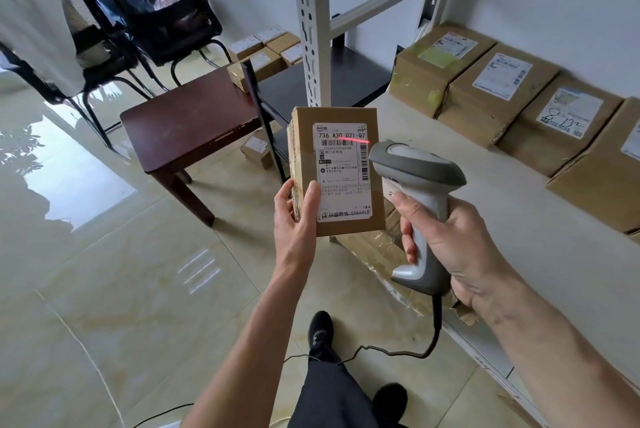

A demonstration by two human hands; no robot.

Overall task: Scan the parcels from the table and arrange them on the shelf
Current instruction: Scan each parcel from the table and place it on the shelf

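Right now the person's left hand holds a small cardboard parcel upright by its lower left corner, thumb on the front face and fingers wrapped behind, while the right hand is closed round the handle of a grey-and-white corded scanner. A red scan line falls across the top of the white shipping label, just above the main barcode — so the scan step looks to be under way. The box seems light and stiff, judging by the one-handed hold; its taped edges look slick, so a grip across the two long sides would likely be surest when placing it. Just beyond the hands lies a crinkled, film-wrapped flat carton on the pale shelf. Further along that shelf sits a row of larger brown boxes, each with a white label, set side by side against the wall. To the left stands a dark wooden surface — glossy, square-edged — with more small parcels piled past it, and two black mesh chairs behind.
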